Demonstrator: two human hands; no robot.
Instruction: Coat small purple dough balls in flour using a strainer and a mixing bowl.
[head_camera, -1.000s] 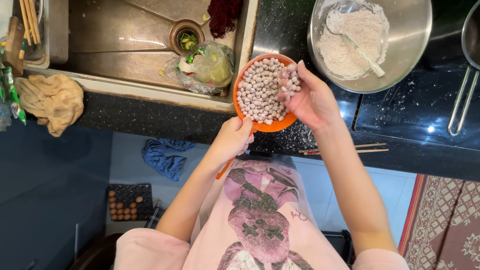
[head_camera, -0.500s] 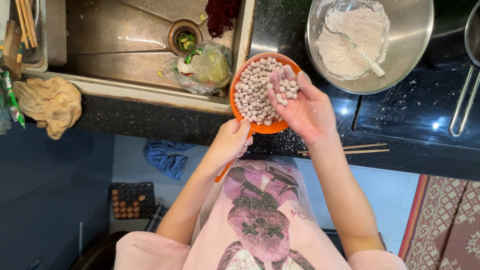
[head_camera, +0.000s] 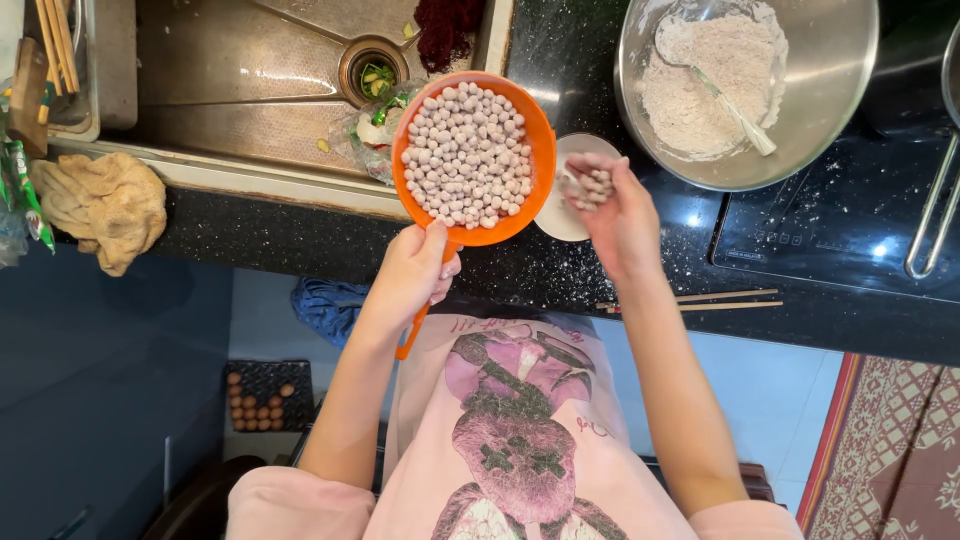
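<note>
My left hand (head_camera: 415, 270) grips the handle of an orange strainer bowl (head_camera: 535, 150) filled with small pale dough balls (head_camera: 465, 155), held over the black counter by the sink edge. To its right, my right hand (head_camera: 610, 205) is cupped around a handful of the same balls, above a small white dish (head_camera: 557, 225) on the counter. A steel bowl (head_camera: 830, 90) with flour and a white spoon (head_camera: 725, 105) stands just beyond my right hand.
A steel sink (head_camera: 240, 80) with scraps in its drain lies at the upper left. A tan cloth (head_camera: 100, 205) sits on the counter edge. Chopsticks (head_camera: 700, 300) lie near the front edge. A black cooktop (head_camera: 830, 225) and a pan handle (head_camera: 930, 210) are at right.
My right hand has lifted a handful of balls out of the strainer and moved right, over the small white dish. The strainer has shifted a little leftward.
</note>
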